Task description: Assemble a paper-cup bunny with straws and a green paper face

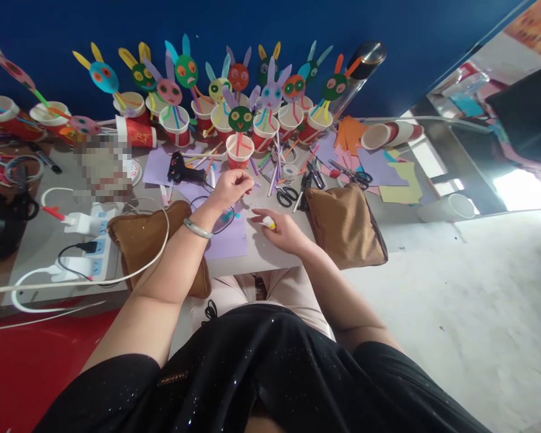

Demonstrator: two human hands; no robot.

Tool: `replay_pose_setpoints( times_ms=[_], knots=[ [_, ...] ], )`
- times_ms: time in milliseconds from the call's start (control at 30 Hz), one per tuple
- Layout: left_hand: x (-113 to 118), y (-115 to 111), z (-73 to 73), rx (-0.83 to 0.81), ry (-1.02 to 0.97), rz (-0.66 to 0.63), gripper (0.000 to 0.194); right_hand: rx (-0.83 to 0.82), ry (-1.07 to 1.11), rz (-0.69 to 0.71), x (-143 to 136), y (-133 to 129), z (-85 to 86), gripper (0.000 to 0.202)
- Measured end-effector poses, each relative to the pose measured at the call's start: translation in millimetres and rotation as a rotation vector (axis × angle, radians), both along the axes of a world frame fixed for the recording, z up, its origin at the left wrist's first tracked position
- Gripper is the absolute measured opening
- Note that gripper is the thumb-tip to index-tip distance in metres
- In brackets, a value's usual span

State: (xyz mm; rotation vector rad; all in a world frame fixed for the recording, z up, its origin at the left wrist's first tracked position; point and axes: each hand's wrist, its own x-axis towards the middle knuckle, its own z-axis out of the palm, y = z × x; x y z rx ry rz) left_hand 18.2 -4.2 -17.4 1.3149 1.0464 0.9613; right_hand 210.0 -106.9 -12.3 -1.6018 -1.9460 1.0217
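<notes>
My left hand [229,191], with a bangle on its wrist, is closed in a pinch over the table. At its fingertips is a small purple piece [256,186], perhaps paper. My right hand [288,233] is curled around a small yellow object with a white tip [269,223], like a glue bottle; most of it is hidden in the palm, and the index finger points left. Just beyond my left hand stands a red paper cup [240,157] bearing a green rabbit face [241,119]. Purple paper [234,240] lies under and beside my left hand.
Several rabbit-faced cups line the blue wall. A black glue gun [183,169] lies left, scissors [287,197] and loose straws lie ahead. Brown cushions [347,225] flank my arms. A power strip [101,240] with white cables is at left, coloured paper [401,186] at right.
</notes>
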Motion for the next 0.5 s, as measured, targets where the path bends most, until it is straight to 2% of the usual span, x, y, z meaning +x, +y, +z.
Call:
replay_pose_setpoints(
  times_ms=[33, 100, 167, 267, 333, 500],
  knots=[
    [0, 0, 0.5, 0.002, 0.001, -0.007, 0.011, 0.012, 0.11, -0.029, -1, 5, 1.0, 0.05],
    [-2, 0, 2.2, 0.009, 0.005, -0.025, 0.009, 0.054, 0.253, -0.173, -2, 19, 2.6, 0.033],
    [-2, 0, 3.7, 0.025, 0.015, -0.051, 0.008, 0.012, 0.328, -0.241, -2, 38, 3.9, 0.033],
    [-2, -1, 3.8, 0.067, 0.036, -0.086, 0.007, -0.135, 0.468, -0.19, -3, 64, 5.9, 0.048],
    [-1, -1, 2.1, 0.105, 0.045, -0.095, 0.006, -0.151, 0.564, -0.179, -4, 74, 6.7, 0.052],
    [-1, -1, -2.5, 0.169, 0.059, -0.077, 0.009, -0.187, 0.655, -0.163, -6, 78, 4.4, 0.049]
  ],
)
